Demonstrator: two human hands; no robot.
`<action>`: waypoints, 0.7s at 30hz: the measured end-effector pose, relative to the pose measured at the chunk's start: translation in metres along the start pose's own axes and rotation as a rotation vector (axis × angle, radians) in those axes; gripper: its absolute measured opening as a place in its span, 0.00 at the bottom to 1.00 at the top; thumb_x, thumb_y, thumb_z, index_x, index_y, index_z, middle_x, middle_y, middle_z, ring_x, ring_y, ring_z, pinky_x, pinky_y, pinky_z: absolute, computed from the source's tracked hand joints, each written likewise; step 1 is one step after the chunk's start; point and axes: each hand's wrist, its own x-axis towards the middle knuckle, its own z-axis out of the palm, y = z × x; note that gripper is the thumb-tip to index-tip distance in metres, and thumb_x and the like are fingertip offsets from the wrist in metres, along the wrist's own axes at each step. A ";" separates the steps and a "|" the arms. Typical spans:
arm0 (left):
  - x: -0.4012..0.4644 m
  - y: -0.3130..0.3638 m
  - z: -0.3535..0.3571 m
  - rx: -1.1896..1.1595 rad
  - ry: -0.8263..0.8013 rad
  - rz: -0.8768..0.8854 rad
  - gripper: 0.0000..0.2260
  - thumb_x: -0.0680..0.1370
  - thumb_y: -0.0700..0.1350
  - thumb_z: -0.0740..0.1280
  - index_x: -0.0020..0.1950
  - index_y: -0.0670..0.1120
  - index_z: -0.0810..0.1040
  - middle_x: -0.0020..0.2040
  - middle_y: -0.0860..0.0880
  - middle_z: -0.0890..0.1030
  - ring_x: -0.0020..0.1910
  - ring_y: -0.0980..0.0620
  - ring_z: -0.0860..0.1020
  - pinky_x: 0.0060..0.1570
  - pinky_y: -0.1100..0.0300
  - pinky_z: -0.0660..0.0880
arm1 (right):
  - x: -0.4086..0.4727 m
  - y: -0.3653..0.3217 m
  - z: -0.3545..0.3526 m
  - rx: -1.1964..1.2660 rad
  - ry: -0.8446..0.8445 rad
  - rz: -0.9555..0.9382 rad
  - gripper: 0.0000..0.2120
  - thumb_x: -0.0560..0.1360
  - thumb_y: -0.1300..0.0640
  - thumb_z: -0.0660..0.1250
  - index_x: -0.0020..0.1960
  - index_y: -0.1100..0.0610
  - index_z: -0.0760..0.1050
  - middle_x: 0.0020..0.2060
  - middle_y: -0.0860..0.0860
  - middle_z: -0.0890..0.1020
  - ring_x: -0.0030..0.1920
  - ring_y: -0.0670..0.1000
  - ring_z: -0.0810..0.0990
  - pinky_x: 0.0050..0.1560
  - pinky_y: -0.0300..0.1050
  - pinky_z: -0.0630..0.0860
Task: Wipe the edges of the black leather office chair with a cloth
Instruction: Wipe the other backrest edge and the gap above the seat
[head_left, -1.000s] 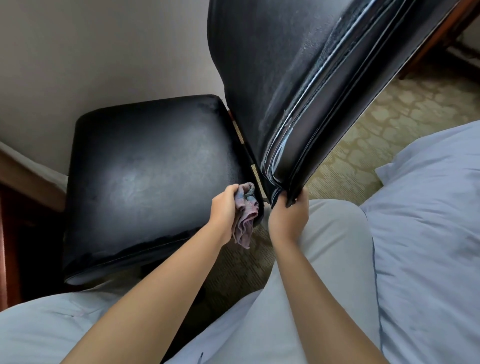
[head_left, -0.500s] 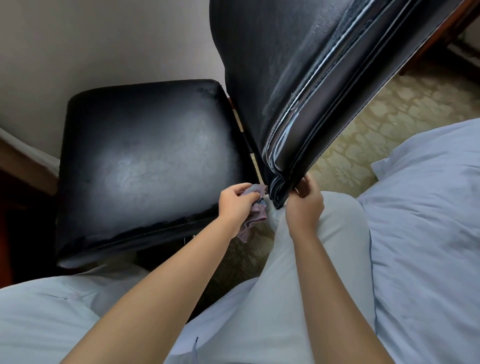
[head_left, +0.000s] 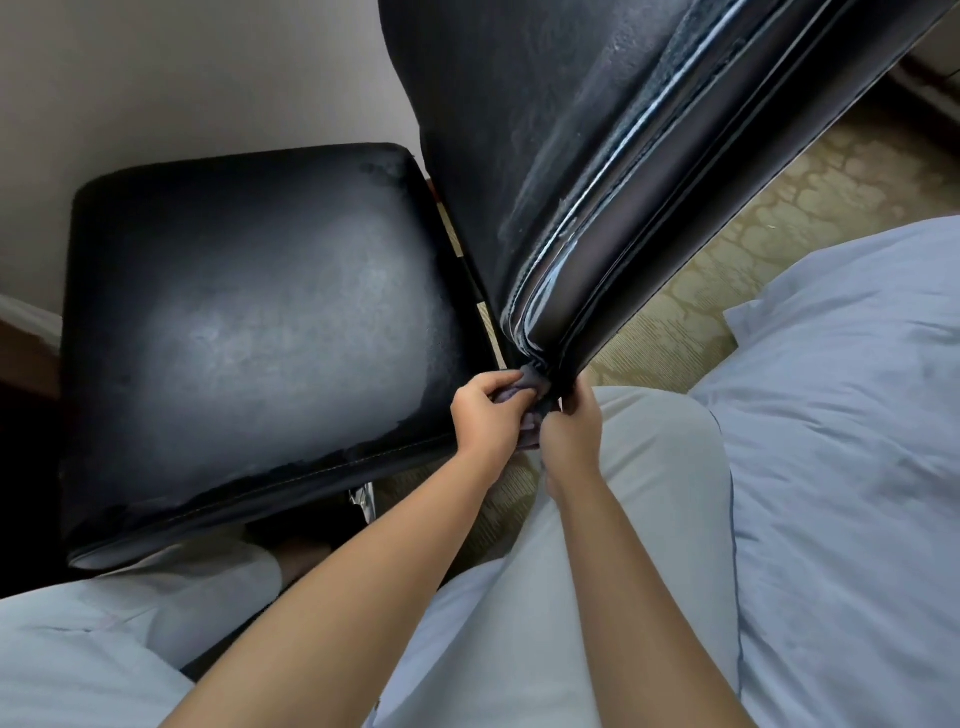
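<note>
With the right hand (head_left: 571, 431) pinching the black leather chair back's shiny bottom edge (head_left: 545, 332) steady, the left hand (head_left: 485, 415) beside it, gripping the bunched grey-purple cloth (head_left: 530, 379), should rub slowly along that rim.

Bedroom, likely hotel room: pale blue bedding (head_left: 831, 467) at right, patterned beige carpet (head_left: 753, 218), plain cream wall (head_left: 182, 78), black leather chair (head_left: 260, 338), dark wooden furniture edge (head_left: 26, 353).

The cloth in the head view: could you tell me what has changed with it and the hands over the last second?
The left hand carried the cloth from the seat corner right and up to the backrest's lower edge, where it is now bunched between both hands. The right hand kept gripping that lower edge. The seat stayed as it was.
</note>
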 end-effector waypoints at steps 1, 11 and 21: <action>0.002 0.001 0.002 -0.021 0.011 0.004 0.11 0.72 0.34 0.72 0.53 0.41 0.82 0.49 0.44 0.83 0.49 0.49 0.82 0.52 0.57 0.79 | 0.000 -0.003 -0.001 0.078 0.011 0.023 0.29 0.67 0.77 0.50 0.55 0.52 0.76 0.41 0.47 0.83 0.40 0.50 0.82 0.36 0.44 0.77; 0.027 0.008 -0.001 0.302 0.047 -0.009 0.09 0.72 0.39 0.72 0.38 0.54 0.80 0.42 0.50 0.83 0.41 0.48 0.82 0.40 0.48 0.82 | -0.008 -0.024 -0.004 0.356 -0.026 0.140 0.21 0.72 0.75 0.46 0.49 0.62 0.75 0.27 0.45 0.79 0.29 0.41 0.77 0.30 0.33 0.74; 0.012 0.021 -0.005 0.138 -0.085 0.041 0.07 0.70 0.34 0.75 0.43 0.44 0.81 0.38 0.47 0.81 0.29 0.58 0.77 0.27 0.67 0.75 | -0.025 -0.023 0.002 0.434 0.025 -0.090 0.29 0.73 0.75 0.45 0.71 0.63 0.66 0.63 0.57 0.76 0.55 0.41 0.78 0.49 0.32 0.74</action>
